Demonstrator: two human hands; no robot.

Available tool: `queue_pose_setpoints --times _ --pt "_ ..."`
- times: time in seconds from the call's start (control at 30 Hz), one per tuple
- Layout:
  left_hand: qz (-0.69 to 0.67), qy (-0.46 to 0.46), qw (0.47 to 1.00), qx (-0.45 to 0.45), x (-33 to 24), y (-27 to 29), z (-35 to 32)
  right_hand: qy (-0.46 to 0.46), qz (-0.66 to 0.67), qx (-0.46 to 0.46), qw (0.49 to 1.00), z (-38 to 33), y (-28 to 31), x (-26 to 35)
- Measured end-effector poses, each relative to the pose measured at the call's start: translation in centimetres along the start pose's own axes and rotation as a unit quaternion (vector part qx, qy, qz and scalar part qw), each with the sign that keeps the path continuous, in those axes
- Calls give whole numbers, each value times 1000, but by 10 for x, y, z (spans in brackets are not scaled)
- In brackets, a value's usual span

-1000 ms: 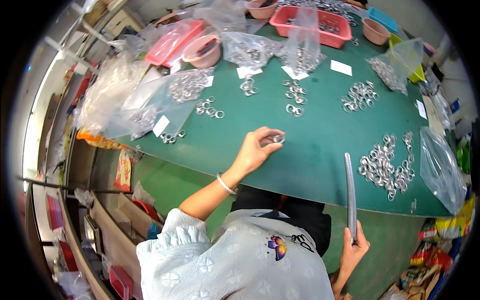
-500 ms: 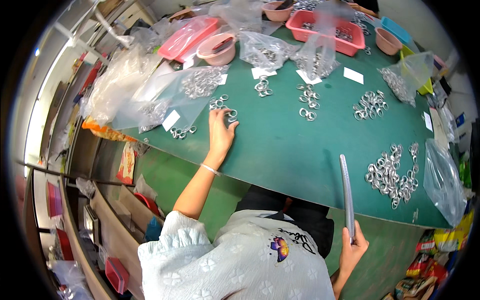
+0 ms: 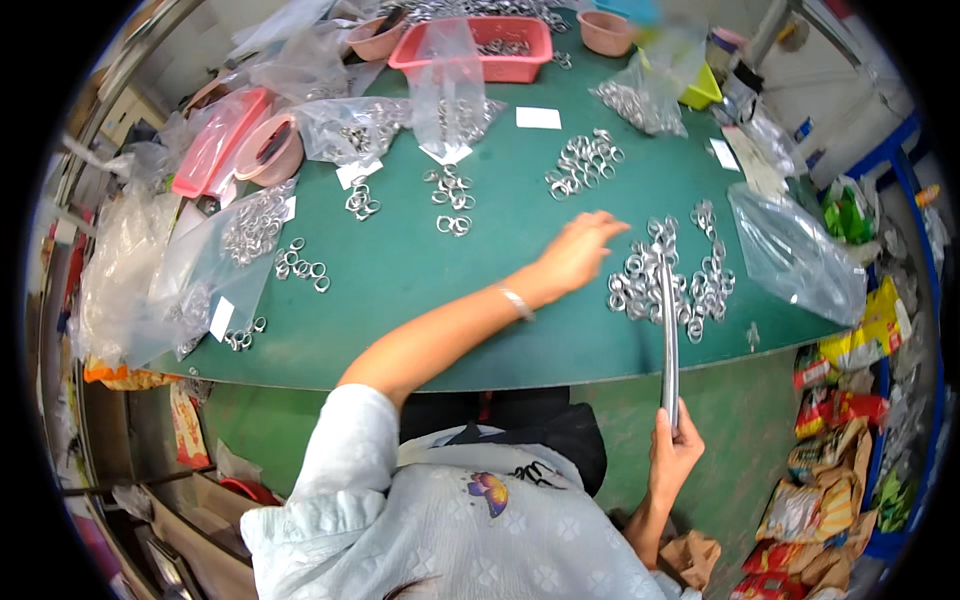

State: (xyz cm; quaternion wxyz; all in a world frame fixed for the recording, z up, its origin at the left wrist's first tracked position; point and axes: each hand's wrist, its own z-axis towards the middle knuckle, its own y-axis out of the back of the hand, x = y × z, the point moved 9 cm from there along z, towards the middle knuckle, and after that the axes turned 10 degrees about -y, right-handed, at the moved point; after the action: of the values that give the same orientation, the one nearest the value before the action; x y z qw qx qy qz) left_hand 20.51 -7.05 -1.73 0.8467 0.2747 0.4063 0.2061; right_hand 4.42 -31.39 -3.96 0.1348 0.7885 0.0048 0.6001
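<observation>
My right hand (image 3: 675, 452) grips one long grey stick (image 3: 669, 345) near its bottom end. My fingers hide that end. The stick's top part covers some silver rings (image 3: 630, 290) in the big heap near the table's edge, so I can't tell if it touches them. My left hand (image 3: 578, 254) is just left of that heap, with its back up and its fingers reaching toward the rings. The inside of that hand is hidden, so I can't tell if it is empty or has a ring in it.

I count six heaps of loose rings on the green table (image 3: 500, 320) on my side, with the big one to the right. The rings lie over each other, so I can't count each one. More rings (image 3: 480, 10) at the far end are cut off at the top. At least four clear bags (image 3: 355, 128) have rings inside. I see six white cards (image 3: 538, 118), some partly under bags, and three pink bowls (image 3: 605, 34). One blue tray (image 3: 632, 10) is cut off and blurry.
</observation>
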Motion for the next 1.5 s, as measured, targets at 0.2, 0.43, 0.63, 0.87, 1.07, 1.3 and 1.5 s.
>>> queue_pose_setpoints --times 0.2,0.43,0.63,0.87,1.07,1.3,1.5 --pt "61 -96 993 32 10 -48 26 -4 28 -10 1000 -1 0 -6" --pt "-174 137 974 -36 21 -10 9 32 17 0 999 5 -12 -4" --pt "12 -34 998 -52 -19 0 -12 34 18 17 999 2 -26 8" --pt "-469 215 849 -116 -11 30 -76 58 -18 63 996 -11 -37 10" --pt "-551 307 732 -259 -15 53 -133 120 -107 167 973 -27 -73 19" --pt "-517 297 756 -269 -31 76 -152 166 -173 213 947 -42 -94 46" --pt "-469 300 802 -217 -46 82 -153 153 -183 198 951 -41 -85 44"
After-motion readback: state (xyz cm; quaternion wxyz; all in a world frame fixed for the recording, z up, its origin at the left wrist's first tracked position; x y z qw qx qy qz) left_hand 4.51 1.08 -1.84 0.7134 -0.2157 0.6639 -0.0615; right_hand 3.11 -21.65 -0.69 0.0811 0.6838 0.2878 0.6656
